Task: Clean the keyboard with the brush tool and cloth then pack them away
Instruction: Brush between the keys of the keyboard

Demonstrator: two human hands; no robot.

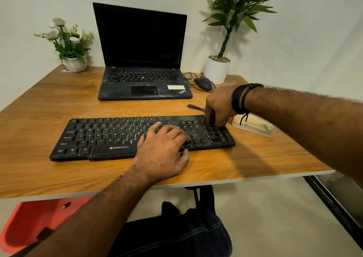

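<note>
Flat on the keys, the left hand (pixel 164 148) lies palm down with its fingers spread and loosely straight over the middle-right stretch of the black keyboard (pixel 110 136), its thumb reaching the keyboard's front edge. That keyboard sits lengthwise near the front edge of the wooden desk (pixel 39 103). Farther along, over the number pad at the keyboard's right end, the right hand (pixel 219 107) points downward with its fingers curled around a small dark brush tool (pixel 212 119), whose tip meets the keys there. Just beside that end, toward the desk's right edge, lies a clear plastic case (pixel 257 128) with pale contents, partly hidden by the wrist. Behind the keyboard stands an open black laptop (pixel 141 60) with a dark screen, and a black mouse (pixel 203 83) rests to its right. At the back corners stand a white pot of flowers (pixel 75 63) on the left and a potted green plant (pixel 217 70) on the right.
</note>
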